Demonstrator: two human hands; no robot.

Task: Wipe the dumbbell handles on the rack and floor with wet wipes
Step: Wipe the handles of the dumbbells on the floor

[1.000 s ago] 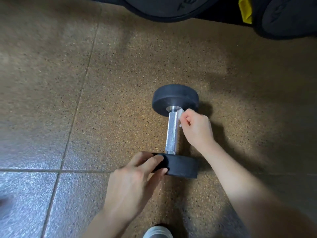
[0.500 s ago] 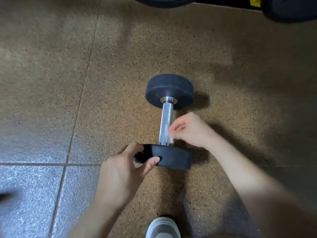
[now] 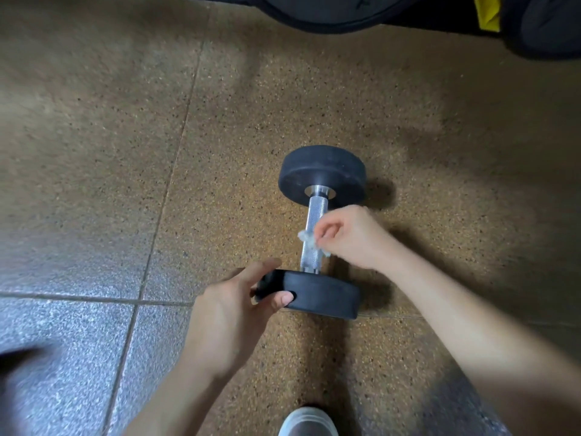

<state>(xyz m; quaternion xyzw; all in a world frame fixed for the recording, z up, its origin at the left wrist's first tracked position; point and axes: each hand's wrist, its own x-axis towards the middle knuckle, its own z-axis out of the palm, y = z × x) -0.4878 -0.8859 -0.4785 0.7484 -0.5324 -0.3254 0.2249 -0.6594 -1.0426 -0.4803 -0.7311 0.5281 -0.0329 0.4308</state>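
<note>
I judged the job far from finished: the dumbbell point(image 3: 309, 259) lay on the speckled floor point(image 3: 220, 152) just ahead of my shoe point(image 3: 308, 420), my wet wipe point(image 3: 305, 238) sat about midway along its knurled handle point(image 3: 317, 212), and no rack was in sight. My right hand point(image 3: 349, 237) had its fingers curled, pinching the crumpled wipe against the handle's side. My left hand point(image 3: 229, 309) gripped the rim of the near weight point(image 3: 323, 297), thumb in front and fingers over the top, steadying it

Warm, dim light pooled on the central floor point(image 3: 251, 105); the dumbbell point(image 3: 322, 171) cast a soft shadow rightward; lower edges were blurred.
</note>
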